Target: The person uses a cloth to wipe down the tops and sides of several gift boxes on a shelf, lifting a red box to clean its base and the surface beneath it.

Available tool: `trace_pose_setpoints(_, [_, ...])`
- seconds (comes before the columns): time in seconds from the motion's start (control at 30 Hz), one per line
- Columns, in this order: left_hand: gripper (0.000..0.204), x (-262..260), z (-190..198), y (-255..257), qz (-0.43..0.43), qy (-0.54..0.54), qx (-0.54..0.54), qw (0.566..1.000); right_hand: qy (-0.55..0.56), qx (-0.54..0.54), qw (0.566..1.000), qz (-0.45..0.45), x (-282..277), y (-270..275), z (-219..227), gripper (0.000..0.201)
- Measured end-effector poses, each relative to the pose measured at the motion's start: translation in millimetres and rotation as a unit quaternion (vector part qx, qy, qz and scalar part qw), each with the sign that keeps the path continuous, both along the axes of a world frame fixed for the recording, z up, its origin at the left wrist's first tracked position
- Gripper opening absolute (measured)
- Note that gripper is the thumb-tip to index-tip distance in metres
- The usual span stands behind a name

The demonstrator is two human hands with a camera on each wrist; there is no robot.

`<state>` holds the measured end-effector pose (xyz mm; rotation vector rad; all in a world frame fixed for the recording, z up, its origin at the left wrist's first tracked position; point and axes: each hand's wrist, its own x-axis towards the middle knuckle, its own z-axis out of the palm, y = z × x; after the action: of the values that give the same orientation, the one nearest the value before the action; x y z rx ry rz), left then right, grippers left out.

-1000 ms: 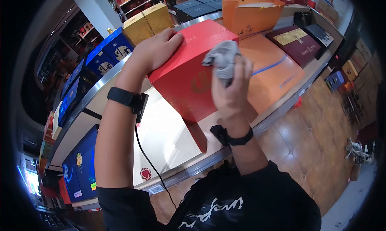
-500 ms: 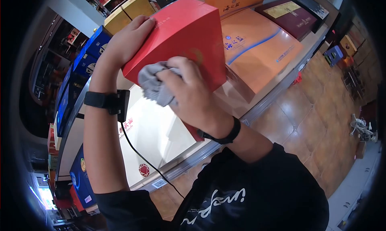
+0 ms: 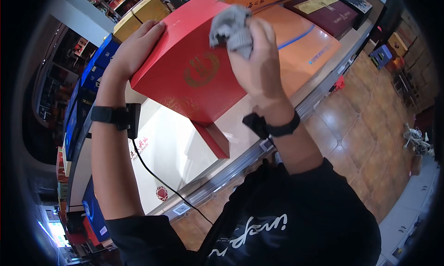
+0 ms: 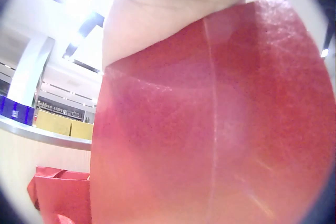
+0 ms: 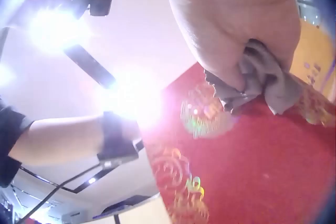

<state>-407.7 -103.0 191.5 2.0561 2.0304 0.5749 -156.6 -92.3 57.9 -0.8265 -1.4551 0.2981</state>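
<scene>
A red box [image 3: 185, 57] with a gold round emblem stands tilted above the counter. My left hand [image 3: 136, 48] rests on its top left edge, fingers lying over the top; in the left wrist view the hand [image 4: 173, 8] lies against the red box [image 4: 157, 129]. My right hand [image 3: 261, 64] grips a crumpled grey cloth [image 3: 233, 30] at the box's upper right part. The right wrist view shows the hand [image 5: 241, 19] pinching the grey cloth [image 5: 257, 79] against the emblem side of the red box [image 5: 252, 161].
A white box [image 3: 171, 150] lies on the counter below, with a black cable [image 3: 155, 173] hanging over it. To the right lie an orange box [image 3: 300, 48] and a dark maroon box [image 3: 323, 13]. Blue boxes [image 3: 95, 67] and gold boxes [image 3: 138, 18] stand behind at the left.
The right hand and cloth swept to the lower left over the box, then back to its upper right. The box and left hand now appear further left in view.
</scene>
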Motion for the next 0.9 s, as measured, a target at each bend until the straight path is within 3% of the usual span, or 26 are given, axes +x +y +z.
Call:
trace_pose_setpoints(0.07, [0.058,3,2,-2,0.002,-0.002,-0.009,1.000,0.039,0.110,0.993,0.013,1,10,19,0.056])
trace_pose_setpoints(0.2, [0.064,-8,-4,3,-0.013,0.011,0.014,1.000,0.011,0.101,0.993,0.062,0,-11,21,0.052])
trace_pose_setpoints(0.33, [0.057,-13,-3,6,-0.031,-0.011,-0.007,0.999,-0.191,0.030,0.979,-0.058,9,-23,-30,0.055])
trace_pose_setpoints(0.43, [0.054,-8,-2,2,-0.040,0.017,0.003,0.999,-0.238,-0.166,0.957,0.011,16,-34,-64,0.068])
trace_pose_setpoints(0.5, [0.052,-2,0,-1,-0.059,0.039,-0.005,0.997,-0.231,-0.173,0.957,0.033,19,-45,-80,0.068])
trace_pose_setpoints(0.67, [0.048,-22,-7,6,-0.148,0.135,0.065,0.977,-0.220,-0.152,0.962,0.049,14,-50,-86,0.074])
trace_pose_setpoints(0.77, [0.047,-15,-8,4,-0.086,0.060,0.049,0.993,-0.196,-0.147,0.968,0.053,11,-51,-87,0.073])
trace_pose_setpoints(0.9, [0.046,-20,-6,5,-0.129,0.107,0.047,0.985,-0.246,-0.068,0.967,0.011,12,-45,-112,0.073])
